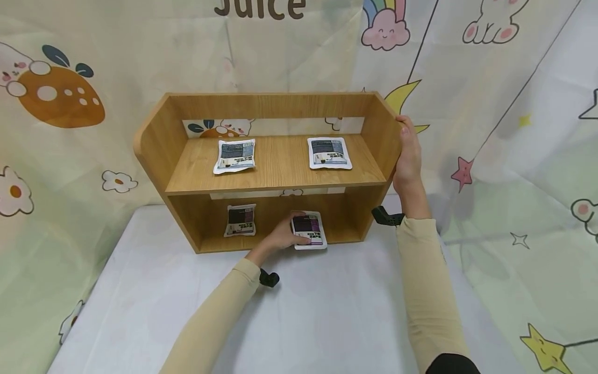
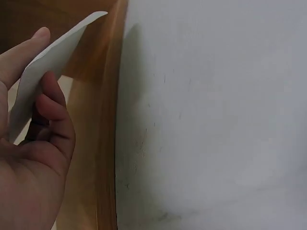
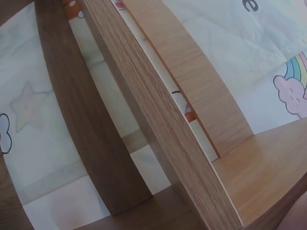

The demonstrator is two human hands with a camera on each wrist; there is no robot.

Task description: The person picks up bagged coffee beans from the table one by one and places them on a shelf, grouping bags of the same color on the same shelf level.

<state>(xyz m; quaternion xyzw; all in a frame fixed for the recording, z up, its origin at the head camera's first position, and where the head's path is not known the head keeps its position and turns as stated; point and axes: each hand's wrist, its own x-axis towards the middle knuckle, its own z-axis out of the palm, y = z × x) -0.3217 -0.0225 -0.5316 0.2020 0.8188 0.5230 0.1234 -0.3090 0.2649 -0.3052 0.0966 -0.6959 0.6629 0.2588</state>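
A two-tier wooden shelf (image 1: 275, 189) stands on the white table. My left hand (image 1: 282, 234) pinches a white packet with a dark purple label (image 1: 309, 231) at the front of the lower tier. From the left wrist view, the thumb lies on one face of the packet (image 2: 57, 52) and curled fingers on its pale back. My right hand (image 1: 407, 158) holds the shelf's right side panel, its fingertips at the upper edge. Only a sliver of that hand (image 3: 295, 215) shows in the right wrist view.
Two white packets with blue-grey labels, a left one (image 1: 235, 156) and a right one (image 1: 329, 153), lie on the upper tier. Another dark-labelled packet (image 1: 240, 221) leans in the lower left. Behind the shelf hangs a printed cloth (image 1: 140, 47); the white table (image 1: 327, 306) extends in front.
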